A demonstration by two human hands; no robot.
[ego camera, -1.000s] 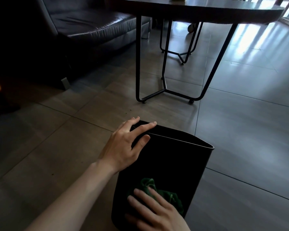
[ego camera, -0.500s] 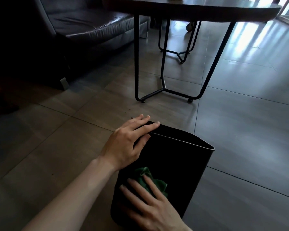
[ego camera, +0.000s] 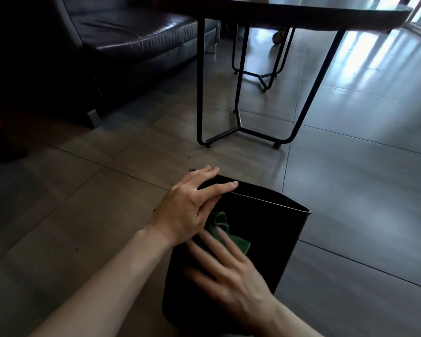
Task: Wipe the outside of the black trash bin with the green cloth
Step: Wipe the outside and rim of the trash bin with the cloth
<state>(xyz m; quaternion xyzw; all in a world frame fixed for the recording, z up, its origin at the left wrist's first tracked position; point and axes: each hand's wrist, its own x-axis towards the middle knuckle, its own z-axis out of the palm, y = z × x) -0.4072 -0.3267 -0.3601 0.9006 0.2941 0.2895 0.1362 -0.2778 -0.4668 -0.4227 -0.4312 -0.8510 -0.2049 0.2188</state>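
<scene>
The person's right hand [ego camera: 231,280] presses flat, fingers spread, on the green cloth [ego camera: 220,226], pinning it against the near outer wall of the black trash bin [ego camera: 265,239]; this grip is an open palm, not clenched. The left hand [ego camera: 192,203] grasps the bin's near left corner at the rim, fingers curled over the edge, just above the cloth. The bin stands on the grey tiled floor [ego camera: 350,190]. Beyond it is a round table [ego camera: 301,13] on thin black metal legs, with a dark leather sofa [ego camera: 122,37] to the left.
</scene>
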